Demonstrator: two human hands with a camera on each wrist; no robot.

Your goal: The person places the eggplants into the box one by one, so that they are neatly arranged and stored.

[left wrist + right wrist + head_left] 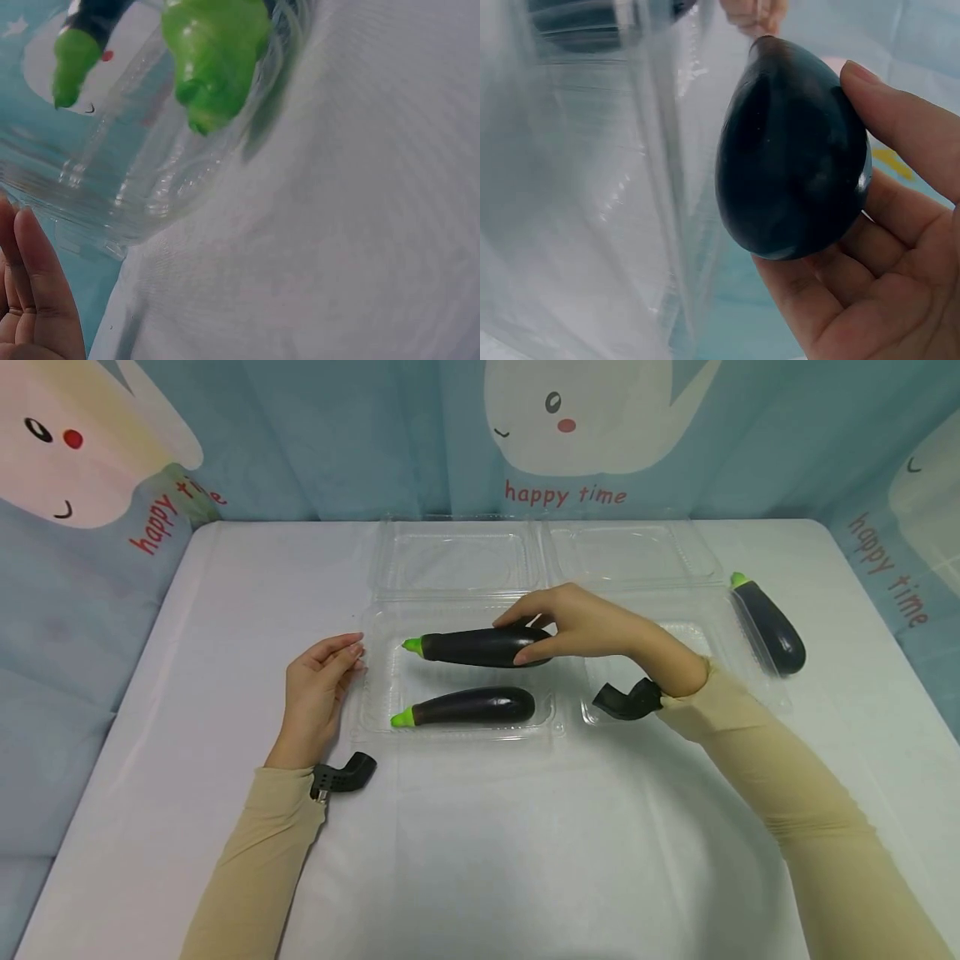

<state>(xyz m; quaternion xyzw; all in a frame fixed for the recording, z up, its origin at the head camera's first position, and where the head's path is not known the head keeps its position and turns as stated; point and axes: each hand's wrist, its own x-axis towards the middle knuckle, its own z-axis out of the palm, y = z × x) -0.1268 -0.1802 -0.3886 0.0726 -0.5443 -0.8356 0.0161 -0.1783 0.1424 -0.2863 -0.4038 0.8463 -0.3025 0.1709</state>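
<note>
Over the left clear plastic container (pixel 375 710), my right hand (pixel 585 622) grips a dark eggplant (pixel 468 647) by its thick end, thumb on the near side and fingers on the far side. The eggplant's green stem points left. A second eggplant (pixel 480 706) lies in the front of the same container, its stem also to the left. At the container's left edge, my left hand (pixel 318 689) pinches the rim between thumb and fingers. Both green stems show close up in the left wrist view, the nearer stem (pixel 214 64) beside the container wall.
Another clear container (pixel 592 714) stands open to the right, partly under my right forearm. Both containers' lids are folded back, the left lid (pixel 457 560) and the right lid (pixel 630 556). A third eggplant (pixel 768 622) lies beyond the right container, on the white table (pixel 480 860).
</note>
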